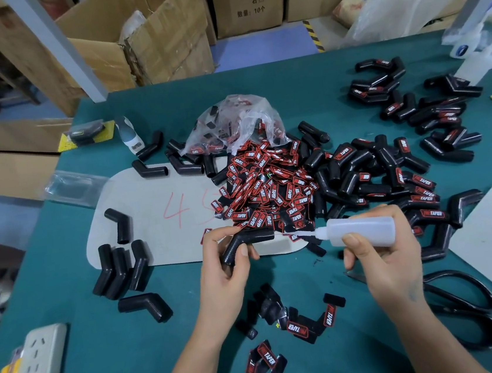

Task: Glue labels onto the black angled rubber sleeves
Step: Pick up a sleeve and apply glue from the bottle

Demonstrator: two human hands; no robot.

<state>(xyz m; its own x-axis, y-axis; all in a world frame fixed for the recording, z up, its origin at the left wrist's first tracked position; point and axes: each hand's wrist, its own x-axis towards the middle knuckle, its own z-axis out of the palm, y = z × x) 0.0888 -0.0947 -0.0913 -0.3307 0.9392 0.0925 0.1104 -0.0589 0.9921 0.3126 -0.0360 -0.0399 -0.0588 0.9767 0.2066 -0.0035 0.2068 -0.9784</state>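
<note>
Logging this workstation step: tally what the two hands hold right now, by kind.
Black angled sleeve: 1, in left hand
Glue bottle: 1, in right hand
Total: 2
Whether the left fingers also pinch a label is unclear.

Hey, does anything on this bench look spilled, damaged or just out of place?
The clear plastic bag lies open, and red-and-black labels have poured out in a loose heap over the cardboard sheet. A few more labels lie scattered near the hands. No glue spill or damage shows.

I see my left hand (231,260) with fingers and thumb curled in a pinch, my right hand (384,250) wrapped closed, both forearms reaching forward.
</note>
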